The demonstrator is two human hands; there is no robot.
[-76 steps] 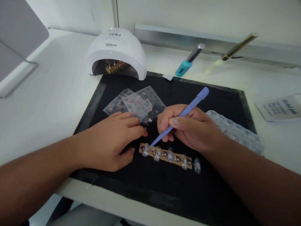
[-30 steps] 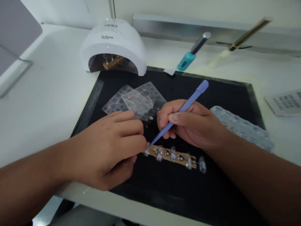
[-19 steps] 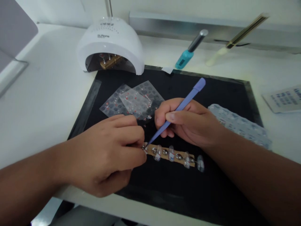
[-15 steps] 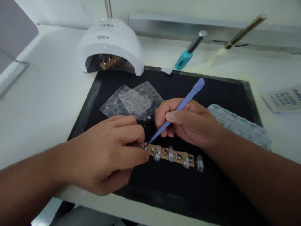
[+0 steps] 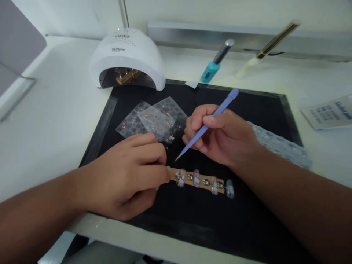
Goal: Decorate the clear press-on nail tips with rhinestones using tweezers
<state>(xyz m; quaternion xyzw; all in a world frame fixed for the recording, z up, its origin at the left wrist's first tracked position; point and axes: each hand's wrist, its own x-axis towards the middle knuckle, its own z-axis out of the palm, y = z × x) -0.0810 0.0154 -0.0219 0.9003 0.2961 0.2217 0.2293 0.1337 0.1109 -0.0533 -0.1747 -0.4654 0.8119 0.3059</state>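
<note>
My right hand (image 5: 220,132) grips purple tweezers (image 5: 205,128) like a pen, their tip just above the wooden strip (image 5: 202,180) and not touching it. Several clear nail tips (image 5: 196,178) stand across the strip beside round metal studs. My left hand (image 5: 129,174) is closed at the strip's left end, thumb and fingers pinched around it; that end is hidden. Two clear sticker sheets (image 5: 156,119) with red and white designs overlap on the black mat (image 5: 176,227) beyond my hands.
A white nail lamp (image 5: 128,55) stands at the back left with another wooden holder (image 5: 128,77) inside. Behind the mat are a teal bottle (image 5: 210,71) and a gold-capped pale bottle (image 5: 249,66). A bluish patterned packet (image 5: 283,146) and an alcohol pad packet (image 5: 330,112) lie right.
The tweezers' tip has lifted off the left part of the strip as my right hand moved up and away. My left hand stays at the strip's end. The view has shifted slightly.
</note>
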